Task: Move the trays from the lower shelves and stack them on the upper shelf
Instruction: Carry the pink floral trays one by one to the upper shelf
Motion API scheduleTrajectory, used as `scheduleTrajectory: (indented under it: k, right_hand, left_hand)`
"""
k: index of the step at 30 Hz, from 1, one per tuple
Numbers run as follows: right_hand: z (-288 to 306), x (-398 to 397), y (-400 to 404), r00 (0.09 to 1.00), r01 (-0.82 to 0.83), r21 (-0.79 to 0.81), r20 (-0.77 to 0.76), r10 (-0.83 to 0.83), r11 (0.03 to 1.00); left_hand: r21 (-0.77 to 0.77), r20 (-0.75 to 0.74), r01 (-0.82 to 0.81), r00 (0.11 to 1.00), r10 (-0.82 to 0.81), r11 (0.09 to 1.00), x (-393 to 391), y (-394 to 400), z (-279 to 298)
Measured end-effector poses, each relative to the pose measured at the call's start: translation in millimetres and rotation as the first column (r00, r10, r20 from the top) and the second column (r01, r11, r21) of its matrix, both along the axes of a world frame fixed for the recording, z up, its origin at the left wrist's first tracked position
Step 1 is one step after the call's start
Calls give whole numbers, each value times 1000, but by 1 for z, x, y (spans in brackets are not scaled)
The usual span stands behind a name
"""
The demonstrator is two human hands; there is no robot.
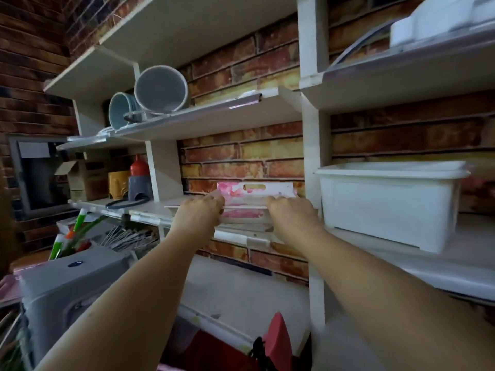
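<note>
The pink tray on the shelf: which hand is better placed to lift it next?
Neither alone, probably. The left hand holds the pink tray near its left end, the right hand near its right end. Both grip the front edge, so lifting with both seems best.

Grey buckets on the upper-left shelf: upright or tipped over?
Tipped. Both grey buckets lie on their sides on the shelf, round open mouths facing the camera; the insides look empty.
</note>
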State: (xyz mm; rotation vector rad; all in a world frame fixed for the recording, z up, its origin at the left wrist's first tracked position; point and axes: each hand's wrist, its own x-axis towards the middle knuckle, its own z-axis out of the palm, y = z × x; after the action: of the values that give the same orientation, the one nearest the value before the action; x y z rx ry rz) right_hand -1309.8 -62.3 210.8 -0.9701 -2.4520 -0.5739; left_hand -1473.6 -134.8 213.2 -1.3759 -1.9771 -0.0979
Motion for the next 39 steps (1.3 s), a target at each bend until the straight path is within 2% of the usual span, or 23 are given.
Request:
scheduleTrajectory:
  k: [12, 16, 19, 23, 27, 30, 34, 37, 39]
  right_hand:
    - [-18, -101, 95, 995, 91, -60, 38, -89, 994]
    - [-26, -130, 123, 987, 144, -58, 74, -140, 988]
    - [-31, -154, 142, 978, 190, -114, 112, -177, 975]
    - [-37, -188, 165, 958, 279, -274, 140, -249, 920]
    - [-40, -210, 183, 928, 373, -305, 107, -358, 876]
    - [-42, -221, 189, 916, 393, -348, 73, -394, 851]
    - [-44, -233, 197, 906, 406, -385, 49, -421, 829]
    - [-48, -247, 206, 900, 416, -463, 84, -428, 783]
    - [-57, -255, 211, 891, 444, -522, 168, -422, 728]
  left_hand:
    - [-127, 113, 93, 990, -79, 988, -103, 109, -12]
    - [-189, 205, 173, 970, -133, 967, -139, 146, -24]
    - [-241, 257, 265, 945, -202, 933, -166, 173, -31]
    - [-297, 312, 386, 904, -293, 873, -205, 210, -31]
    - [-311, 479, 505, 815, -326, 805, -227, 238, -31]
    - [-302, 454, 507, 821, -346, 807, -234, 254, -32]
    - [-281, 522, 550, 775, -356, 786, -248, 269, -35]
    - [-279, 563, 585, 742, -364, 761, -258, 280, -42]
    - [-314, 632, 604, 709, -313, 733, -263, 286, -51]
